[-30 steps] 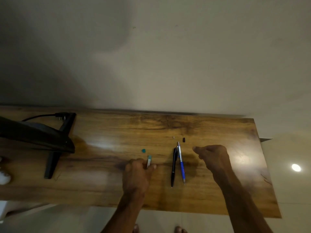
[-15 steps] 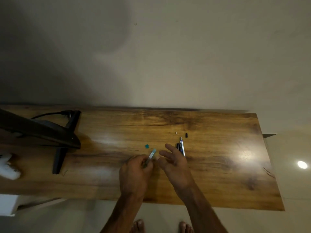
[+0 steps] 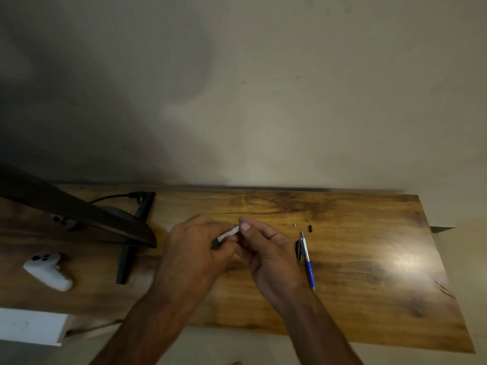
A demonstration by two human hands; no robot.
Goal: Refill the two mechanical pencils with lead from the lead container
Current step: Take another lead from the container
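Left hand (image 3: 193, 248) grips the lead container (image 3: 228, 235) over the bench (image 3: 369, 246). Right hand (image 3: 268, 251) pinches its far end, perhaps drawing lead, though blur hides that. Blue pencil (image 3: 308, 267) and black pencil (image 3: 297, 250) lie just right. Tipping the container could spill leads, and pinching hard could snap one.

"Where is there passage on the desk (image 3: 369, 299)?"

"With the lead container (image 3: 228, 235) as clock centre, open wood lies from 12 to 2 o'clock and at 4."

"And the obstructions?"

"The black pencil (image 3: 298, 250), blue pencil (image 3: 308, 264) and a small black cap (image 3: 310, 228) lie at 3. The monitor (image 3: 79, 214) looms at 9, with its stand leg (image 3: 126, 262) and a white controller (image 3: 48, 271) at 8."
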